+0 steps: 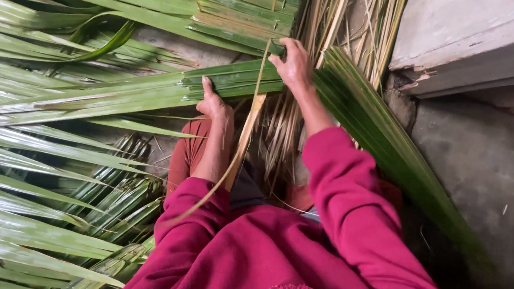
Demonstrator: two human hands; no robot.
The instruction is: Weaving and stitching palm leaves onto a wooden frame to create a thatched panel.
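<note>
Both hands work on a bundle of long green palm leaflets (pixel 238 79) that runs across the middle of the view, folded over so its far ends fan out to the left and another green sheaf slopes down to the near right. The left hand (pixel 214 104) presses on the near edge of the bundle, thumb raised against the leaves and fingers curled under it out of sight, so how tightly they close cannot be told. The right hand (pixel 294 62) lies just right of it, fingers wrapped over the far edge of the same bundle and closed on it. A thin pale midrib strip (pixel 246 131) passes between the 2 hands, running from far to near over the person's lap. Both arms wear magenta sleeves (pixel 350 201). Further away sits a stack of folded green leaf pieces (pixel 243 9), and dry straw-coloured ribs (pixel 340 16) stand behind the right hand. Loose fronds (pixel 35 164) crowd the whole left side. On the right a grey concrete step (pixel 461 38) has a chipped edge, with bare grey floor (pixel 488 163) below it offering the only open room.
</note>
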